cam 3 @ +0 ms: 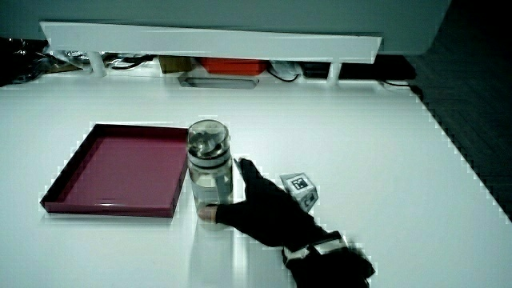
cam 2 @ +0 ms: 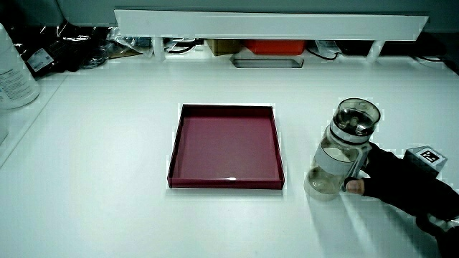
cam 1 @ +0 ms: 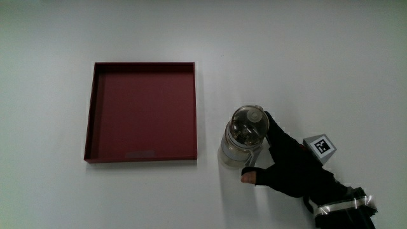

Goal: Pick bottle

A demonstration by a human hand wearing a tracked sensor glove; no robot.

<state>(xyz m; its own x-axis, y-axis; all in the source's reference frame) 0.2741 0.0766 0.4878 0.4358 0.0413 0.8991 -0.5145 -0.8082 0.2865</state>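
- One hand (cam 1: 287, 166) lies on the counter (cam 1: 305, 57), its forearm nearest the person, fingers wrapped around the bottle's lower body, thumb showing at its base.
- Bottle (cam 1: 243, 137) stands upright, long axis vertical, touching the hand and just farther from the person.
- Tray (cam 1: 142, 112) sits beside the bottle, apart from it.
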